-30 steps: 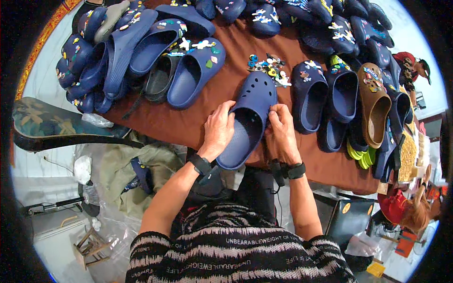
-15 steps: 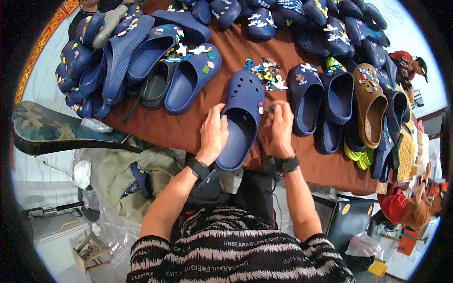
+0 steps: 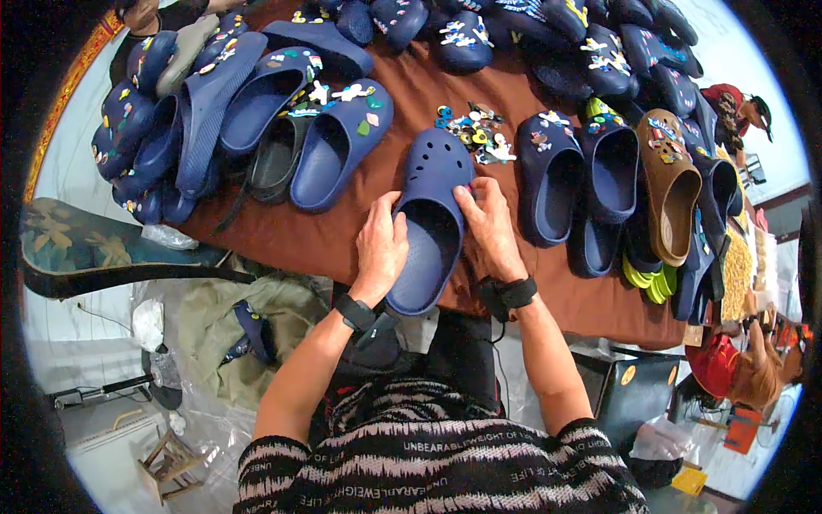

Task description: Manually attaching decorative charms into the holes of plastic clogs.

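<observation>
A navy blue clog (image 3: 421,257) with round holes in its upper lies in front of me, toe pointing away. My left hand (image 3: 379,244) is closed round its left side, thumb at the opening's edge. My right hand (image 3: 494,224) grips the right side of the upper, with the thumb pressed on top by the holes. A small reddish charm partly shows beside that thumb; the rest is covered by the fingers. Just beyond the toe lies a pile of small colourful shoe charms (image 3: 479,135) on the brown cloth (image 3: 300,244).
Decorated navy clogs (image 3: 342,146) crowd the left, and more (image 3: 552,184) stand at right beside a brown clog (image 3: 669,188). A patterned chair (image 3: 103,244) touches the table's left side. A black box (image 3: 634,385) stands below the front edge. Other people (image 3: 736,120) are at the far right.
My right hand has moved left from beside the clog onto its upper, and its thumb now presses there, over the charms seen before. My left hand still holds the clog.
</observation>
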Action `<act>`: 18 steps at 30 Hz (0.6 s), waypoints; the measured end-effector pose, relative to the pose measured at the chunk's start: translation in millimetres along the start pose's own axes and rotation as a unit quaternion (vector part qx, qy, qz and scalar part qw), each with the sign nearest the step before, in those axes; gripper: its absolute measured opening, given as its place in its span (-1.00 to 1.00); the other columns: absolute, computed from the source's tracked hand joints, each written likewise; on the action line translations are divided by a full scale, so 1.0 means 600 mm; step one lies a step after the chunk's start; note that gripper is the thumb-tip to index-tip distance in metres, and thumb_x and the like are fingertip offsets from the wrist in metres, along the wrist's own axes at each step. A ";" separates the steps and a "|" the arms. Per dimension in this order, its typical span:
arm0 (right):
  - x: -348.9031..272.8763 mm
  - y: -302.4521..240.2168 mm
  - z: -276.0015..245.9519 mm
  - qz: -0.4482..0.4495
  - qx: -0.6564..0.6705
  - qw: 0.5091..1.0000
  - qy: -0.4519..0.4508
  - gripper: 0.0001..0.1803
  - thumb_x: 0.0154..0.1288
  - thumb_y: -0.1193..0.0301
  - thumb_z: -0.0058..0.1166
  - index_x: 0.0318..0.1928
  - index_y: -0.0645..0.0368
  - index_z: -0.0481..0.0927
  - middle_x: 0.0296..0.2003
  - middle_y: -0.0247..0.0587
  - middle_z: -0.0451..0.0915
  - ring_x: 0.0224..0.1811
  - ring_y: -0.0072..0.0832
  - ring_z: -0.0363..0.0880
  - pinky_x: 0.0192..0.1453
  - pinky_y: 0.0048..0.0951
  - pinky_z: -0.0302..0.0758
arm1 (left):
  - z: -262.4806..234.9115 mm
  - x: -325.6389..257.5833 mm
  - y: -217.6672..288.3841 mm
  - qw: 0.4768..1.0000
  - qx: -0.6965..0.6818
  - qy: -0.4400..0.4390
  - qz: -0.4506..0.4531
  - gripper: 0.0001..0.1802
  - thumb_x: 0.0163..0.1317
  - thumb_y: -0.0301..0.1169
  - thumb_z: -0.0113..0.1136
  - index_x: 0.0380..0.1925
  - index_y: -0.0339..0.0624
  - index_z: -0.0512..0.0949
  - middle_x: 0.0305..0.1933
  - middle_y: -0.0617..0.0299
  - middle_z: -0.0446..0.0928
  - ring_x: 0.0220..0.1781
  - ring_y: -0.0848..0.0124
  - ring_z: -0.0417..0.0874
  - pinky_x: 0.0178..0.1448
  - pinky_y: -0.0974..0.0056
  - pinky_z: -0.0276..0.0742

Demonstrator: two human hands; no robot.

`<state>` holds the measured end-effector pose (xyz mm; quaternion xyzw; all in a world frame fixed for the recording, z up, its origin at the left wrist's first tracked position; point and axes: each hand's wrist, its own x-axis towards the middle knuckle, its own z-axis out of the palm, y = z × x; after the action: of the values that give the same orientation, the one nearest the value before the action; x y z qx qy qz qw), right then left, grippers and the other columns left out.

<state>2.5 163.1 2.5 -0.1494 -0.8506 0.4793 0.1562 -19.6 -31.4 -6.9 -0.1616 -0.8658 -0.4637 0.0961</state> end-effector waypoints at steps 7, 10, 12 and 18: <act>-0.014 -0.019 0.016 -0.073 -0.054 0.994 0.059 -0.72 0.49 0.28 -0.05 0.06 0.16 0.42 -0.28 0.26 0.65 -0.25 0.20 0.63 -0.13 0.16 0.49 | -0.002 0.000 0.006 0.999 -0.023 -0.017 -0.025 -0.64 0.38 -0.47 0.04 0.16 -0.26 0.43 0.14 -0.11 0.56 0.20 -0.10 0.56 0.28 -0.01 0.44; -0.015 -0.020 0.025 -0.048 -0.070 0.994 0.070 -0.79 0.50 0.32 -0.11 0.03 0.14 0.40 -0.26 0.28 0.65 -0.23 0.26 0.62 -0.13 0.24 0.46 | -0.003 0.000 0.010 0.999 -0.022 -0.019 -0.023 -0.64 0.38 -0.48 0.04 0.16 -0.26 0.43 0.14 -0.12 0.56 0.20 -0.11 0.56 0.28 -0.01 0.44; -0.011 -0.014 0.030 -0.040 -0.072 0.994 0.076 -0.78 0.50 0.33 -0.12 0.03 0.14 0.39 -0.25 0.28 0.65 -0.21 0.27 0.61 -0.13 0.26 0.45 | -0.003 0.001 0.012 0.999 -0.013 -0.019 -0.029 -0.65 0.39 -0.48 0.03 0.16 -0.25 0.43 0.13 -0.14 0.56 0.19 -0.11 0.57 0.27 -0.01 0.44; -0.020 0.010 0.031 -0.071 0.108 0.987 0.099 -0.74 0.52 0.30 -0.08 -0.02 0.25 0.47 -0.35 0.02 0.66 -0.42 -0.11 0.64 -0.27 -0.07 0.53 | 0.000 0.001 0.002 0.999 -0.024 -0.018 -0.019 -0.65 0.39 -0.48 0.02 0.16 -0.27 0.43 0.12 -0.15 0.56 0.20 -0.10 0.56 0.28 0.01 0.42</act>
<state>6.3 146.7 -13.3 -0.1180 -0.7825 0.5390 0.2885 -19.5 -30.3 -5.8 -0.1558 -0.8589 -0.4832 0.0676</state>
